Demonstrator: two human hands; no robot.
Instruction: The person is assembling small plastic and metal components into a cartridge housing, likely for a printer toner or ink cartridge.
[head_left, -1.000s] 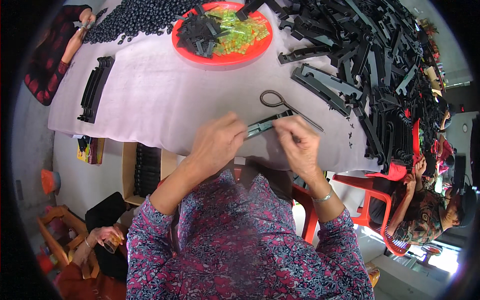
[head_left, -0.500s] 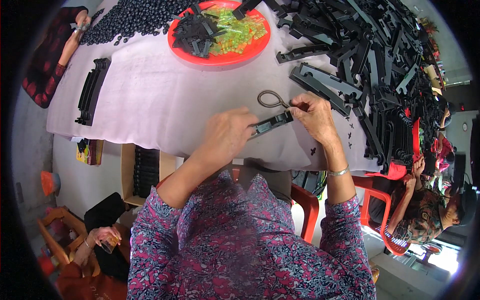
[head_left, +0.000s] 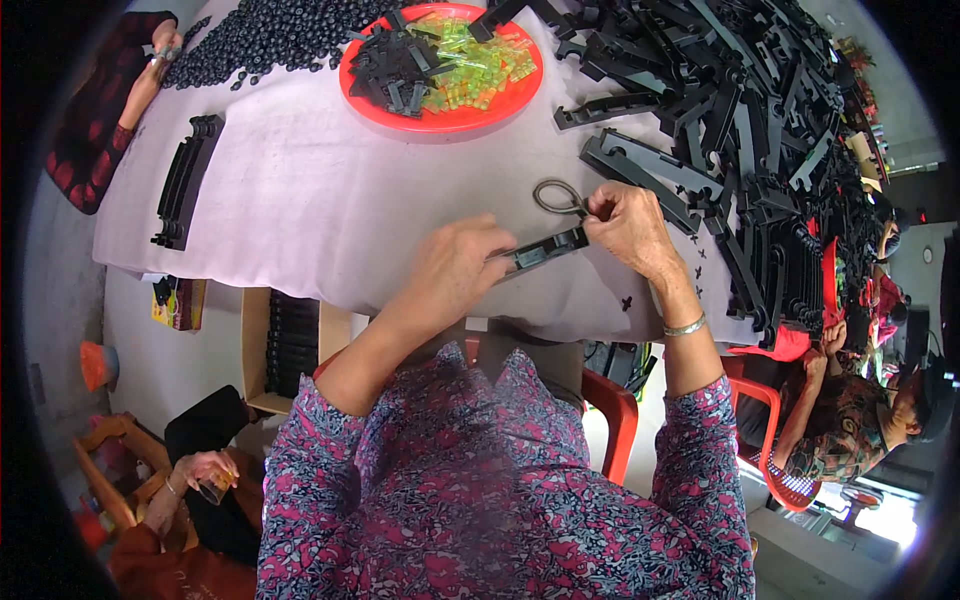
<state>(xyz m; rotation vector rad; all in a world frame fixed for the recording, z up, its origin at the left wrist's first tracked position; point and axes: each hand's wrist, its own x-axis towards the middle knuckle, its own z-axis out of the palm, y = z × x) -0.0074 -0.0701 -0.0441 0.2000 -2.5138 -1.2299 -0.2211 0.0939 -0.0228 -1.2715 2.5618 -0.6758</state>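
My left hand (head_left: 455,262) is closed round the left end of a narrow black plastic strip (head_left: 547,248) with a recess along it. The strip slants up to the right, just above the cloth near the table's front edge. At its right end my right hand (head_left: 632,228) pinches a metal tool with a dark loop handle (head_left: 558,197). The loop sticks out to the left of my fingers; the tool's working end is hidden in them. On the far side a red plate (head_left: 440,122) holds small black pieces (head_left: 395,65) and clear yellow-green pieces (head_left: 475,65).
A big heap of black plastic strips (head_left: 720,100) covers the right side. Small black cross-shaped bits (head_left: 627,303) lie near my right hand. Black round beads (head_left: 275,40) are piled far left, above several joined strips (head_left: 187,182). Other people sit left and right.
The loop-handled tool has shifted slightly right with my right hand, and my right forearm has swung a little right. My left hand stays on the black strip.
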